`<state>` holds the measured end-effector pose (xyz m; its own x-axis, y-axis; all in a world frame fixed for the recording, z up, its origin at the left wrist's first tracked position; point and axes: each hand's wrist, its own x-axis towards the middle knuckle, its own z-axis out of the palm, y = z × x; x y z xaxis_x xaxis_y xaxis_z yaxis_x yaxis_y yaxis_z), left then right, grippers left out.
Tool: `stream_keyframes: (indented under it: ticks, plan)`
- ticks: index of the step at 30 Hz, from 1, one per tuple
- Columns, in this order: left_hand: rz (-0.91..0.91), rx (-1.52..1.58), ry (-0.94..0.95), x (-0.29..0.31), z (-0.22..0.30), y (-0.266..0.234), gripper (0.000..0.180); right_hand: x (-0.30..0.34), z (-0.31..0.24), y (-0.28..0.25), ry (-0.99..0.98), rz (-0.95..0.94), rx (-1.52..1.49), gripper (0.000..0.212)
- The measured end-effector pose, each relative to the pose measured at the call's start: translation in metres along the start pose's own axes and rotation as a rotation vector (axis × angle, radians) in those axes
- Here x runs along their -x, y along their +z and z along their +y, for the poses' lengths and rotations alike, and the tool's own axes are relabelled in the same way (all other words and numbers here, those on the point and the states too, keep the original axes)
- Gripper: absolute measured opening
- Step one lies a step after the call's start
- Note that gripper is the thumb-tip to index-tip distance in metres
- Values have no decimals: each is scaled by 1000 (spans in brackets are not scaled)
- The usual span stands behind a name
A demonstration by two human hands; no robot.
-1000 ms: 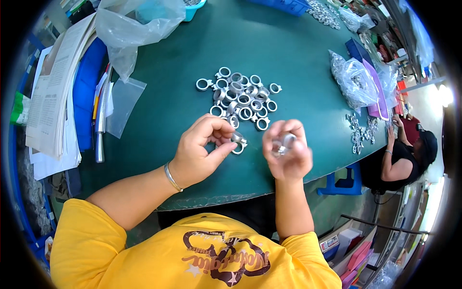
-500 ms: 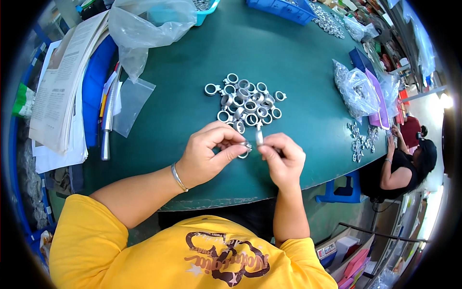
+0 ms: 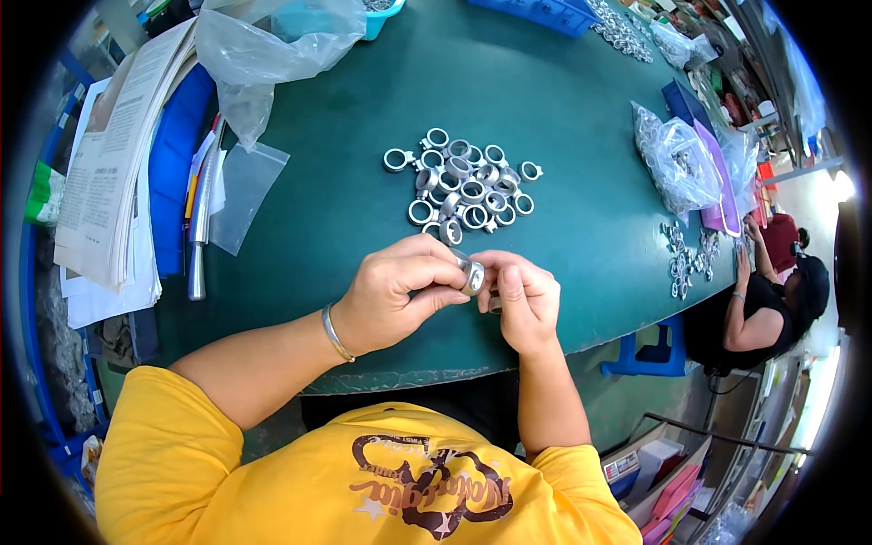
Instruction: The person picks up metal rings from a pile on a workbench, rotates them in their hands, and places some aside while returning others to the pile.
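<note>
My left hand (image 3: 391, 289) pinches a silver metal ring (image 3: 473, 278) between thumb and fingers, its flat side turned up. Close against it, my right hand (image 3: 525, 307) has its fingers curled around another small metal ring (image 3: 495, 303), mostly covered by the fingers. Just beyond both hands lies a loose pile of silver metal rings (image 3: 473, 192), many with a small stub on the side. They rest on the green tabletop (image 3: 345, 182).
At left are a clear bag (image 3: 272, 50), a flat plastic bag (image 3: 247, 195), papers (image 3: 123, 173) and a metal rod (image 3: 198, 263). A blue tray (image 3: 536, 14) stands at the back. On the right, a co-worker (image 3: 763, 309) sits beside more metal parts (image 3: 681, 263) and a bagged heap (image 3: 677, 163).
My right hand has come left, bringing its ring close to the one in my left hand. The left hand's ring has turned and shows more of its face.
</note>
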<state>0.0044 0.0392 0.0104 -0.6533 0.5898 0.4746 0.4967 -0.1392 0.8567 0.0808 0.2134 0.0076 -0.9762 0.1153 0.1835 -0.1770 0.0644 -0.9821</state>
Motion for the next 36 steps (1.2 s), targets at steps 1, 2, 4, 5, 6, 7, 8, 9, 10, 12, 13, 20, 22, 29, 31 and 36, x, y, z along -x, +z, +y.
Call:
stream_keyframes:
  ticks: [1,2,4,5,6,7,8,9,10,12,13,20,22,29,31,36]
  plan:
    - [-5,-5,16,0,0,1,16,1,4,-2,1,3,1,29]
    - [-8,-3,17,0,0,1,16,1,9,-3,-41,-36,-3,29]
    - [-8,17,27,0,-1,2,17,0,9,-6,-71,-110,-6,25]
    - [-9,18,26,0,-1,2,17,0,8,-6,-70,-109,-6,25]
    - [-15,0,45,0,-1,2,17,0,6,-6,-56,-115,36,23]
    - [-20,-20,64,0,-2,1,18,-1,4,-6,-44,-123,77,22]
    - [-20,-21,63,1,-2,2,18,0,0,-6,11,-115,18,26]
    - [9,-6,-5,1,-2,2,18,0,0,-4,11,-116,17,26]
    - [36,13,-72,2,-2,3,18,0,0,-2,-1,-81,-40,29]
    - [38,46,-100,1,-2,3,17,2,4,-3,-29,-66,-102,39]
    - [42,76,-125,0,-2,2,17,0,5,-4,-26,-64,-99,39]
    - [115,197,-204,5,-11,3,19,-8,1,-14,-25,-56,-820,29]
    - [142,213,-213,4,-11,3,18,-13,3,-23,12,-12,-931,21]
    - [164,257,-257,3,-13,2,18,-39,-7,8,-75,134,923,17]
    - [167,253,-268,4,-13,2,18,-40,-1,6,-44,130,964,16]
    - [146,267,-291,1,-9,2,12,-31,-13,-7,289,-23,-91,11]
